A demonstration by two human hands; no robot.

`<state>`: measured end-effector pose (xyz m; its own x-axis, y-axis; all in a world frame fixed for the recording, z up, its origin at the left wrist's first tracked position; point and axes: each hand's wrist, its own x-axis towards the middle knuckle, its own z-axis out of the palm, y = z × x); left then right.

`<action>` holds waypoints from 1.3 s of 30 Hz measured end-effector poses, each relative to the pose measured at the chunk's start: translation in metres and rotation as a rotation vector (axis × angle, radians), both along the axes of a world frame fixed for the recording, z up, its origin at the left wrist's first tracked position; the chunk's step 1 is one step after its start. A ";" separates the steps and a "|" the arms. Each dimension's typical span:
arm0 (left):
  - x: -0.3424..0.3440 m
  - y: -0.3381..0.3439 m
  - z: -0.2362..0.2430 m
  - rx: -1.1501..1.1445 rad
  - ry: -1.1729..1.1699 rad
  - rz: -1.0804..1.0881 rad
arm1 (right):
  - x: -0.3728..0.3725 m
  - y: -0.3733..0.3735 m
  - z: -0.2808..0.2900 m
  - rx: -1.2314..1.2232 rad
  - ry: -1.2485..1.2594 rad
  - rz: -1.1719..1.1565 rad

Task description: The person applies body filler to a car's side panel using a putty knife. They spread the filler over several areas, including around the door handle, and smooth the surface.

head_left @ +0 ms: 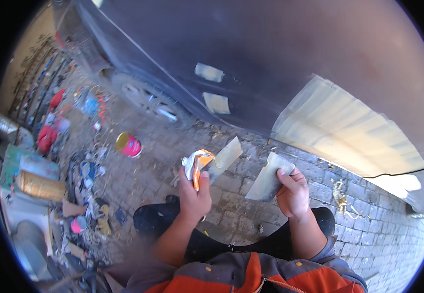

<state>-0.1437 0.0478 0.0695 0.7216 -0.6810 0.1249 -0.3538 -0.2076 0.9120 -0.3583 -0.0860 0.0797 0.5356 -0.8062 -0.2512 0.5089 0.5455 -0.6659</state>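
Observation:
My left hand (pixel 195 195) is closed on a crumpled orange-and-white tube (pixel 200 163) with a white cap, along with a flat, pale rectangular spreader (pixel 229 151) sticking out behind it. My right hand (pixel 292 195) grips another pale flat spreader (pixel 263 180), smeared with grey, thumb on its face. In front of me is a dark car panel (pixel 251 44) carrying two small pale patches (pixel 209 73) and one large cream-coloured patch (pixel 344 127) toward the right.
A car wheel (pixel 143 97) stands beyond my hands on brick paving (pixel 358 224). A pink tin (pixel 129 145) sits left of me, near scattered debris, red items (pixel 47 136), a golden cylinder (pixel 41 185) and a small pink cup (pixel 78 224). The panel's lower edge runs to the right.

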 end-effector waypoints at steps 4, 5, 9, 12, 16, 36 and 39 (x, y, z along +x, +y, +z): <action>0.077 -0.026 -0.031 0.240 -0.026 -0.244 | 0.019 -0.018 0.002 0.176 0.033 0.029; 0.092 -0.035 -0.038 0.341 0.003 -0.304 | 0.020 -0.020 0.004 0.187 0.093 0.000; 0.141 -0.071 -0.063 0.636 0.034 -0.595 | 0.058 -0.007 0.001 0.089 0.475 -0.187; 0.165 -0.093 -0.068 0.739 -0.022 -0.847 | 0.099 0.010 -0.012 -0.106 0.712 -0.414; 0.216 -0.119 -0.066 0.931 -0.135 -1.130 | 0.194 0.002 -0.006 -0.800 0.899 -0.764; 0.252 -0.156 -0.093 0.863 -0.396 -1.732 | 0.318 -0.076 -0.030 -1.336 1.390 -1.176; 0.258 -0.154 -0.087 0.866 -0.393 -1.709 | 0.320 -0.076 -0.018 -1.373 1.346 -1.268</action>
